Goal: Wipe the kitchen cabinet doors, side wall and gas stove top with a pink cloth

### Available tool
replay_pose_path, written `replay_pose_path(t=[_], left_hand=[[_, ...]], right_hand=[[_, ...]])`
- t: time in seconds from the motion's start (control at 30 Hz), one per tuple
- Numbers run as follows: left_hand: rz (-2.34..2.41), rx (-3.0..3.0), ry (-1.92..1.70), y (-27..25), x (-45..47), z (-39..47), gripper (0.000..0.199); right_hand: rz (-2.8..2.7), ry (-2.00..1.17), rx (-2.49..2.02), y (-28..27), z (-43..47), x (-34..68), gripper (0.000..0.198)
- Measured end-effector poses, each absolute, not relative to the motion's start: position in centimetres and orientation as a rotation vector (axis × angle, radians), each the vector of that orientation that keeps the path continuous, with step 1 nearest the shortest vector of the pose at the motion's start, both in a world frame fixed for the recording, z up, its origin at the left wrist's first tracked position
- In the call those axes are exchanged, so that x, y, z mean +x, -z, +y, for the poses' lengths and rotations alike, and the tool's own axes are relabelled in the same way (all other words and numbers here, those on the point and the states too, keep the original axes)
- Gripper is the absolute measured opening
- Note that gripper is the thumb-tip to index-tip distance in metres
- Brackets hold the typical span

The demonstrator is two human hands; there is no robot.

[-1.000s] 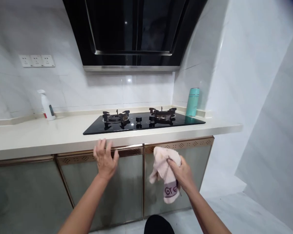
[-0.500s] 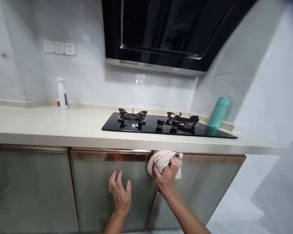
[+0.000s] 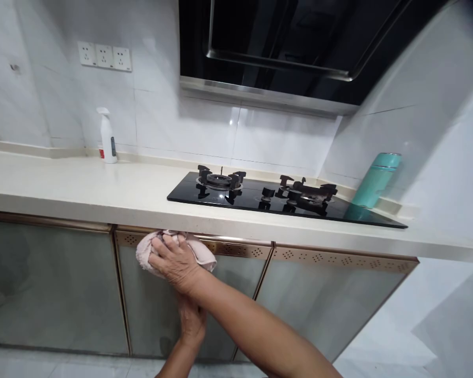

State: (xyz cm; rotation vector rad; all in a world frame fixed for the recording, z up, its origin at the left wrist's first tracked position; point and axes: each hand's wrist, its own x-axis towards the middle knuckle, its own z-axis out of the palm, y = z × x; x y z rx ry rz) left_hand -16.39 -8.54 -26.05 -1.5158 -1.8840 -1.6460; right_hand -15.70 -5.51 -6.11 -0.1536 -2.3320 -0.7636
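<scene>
Wiping appears in hand: the pink cloth (image 3: 202, 254) is gripped against the cabinet trim (image 3: 240, 250) by the right hand (image 3: 177, 263); for the left hand (image 3: 191, 321), closure cannot be told. Next, steady pressure seems required.

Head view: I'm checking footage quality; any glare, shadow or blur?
In the head view, small glints dot the wall and hob; the head view shows soft shadow below the hood and a dark top-right corner; right hand and cloth look fairly crisp in that view.
</scene>
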Motion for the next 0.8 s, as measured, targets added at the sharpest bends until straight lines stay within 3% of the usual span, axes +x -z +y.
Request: replay_pose_path(t=[0.2,0.37,0.8], left_hand=[[-1.865,-1.357,1.712,24.4,-16.5,-9.5,0.034],[-1.767,-1.571,1.706,23.0,-15.3,-10.1,0.024],[-1.781,-1.836,1.681,23.4,-15.4,-10.0,0.025]], right_hand=[[-2.130,0.856,-0.024,5.8,-2.8,-9.2,0.014],[-2.103,0.847,-0.291,7.3,0.0,1.9,0.010],[-1.915,0.631,-1.048,9.4,4.2,24.3,0.047]])
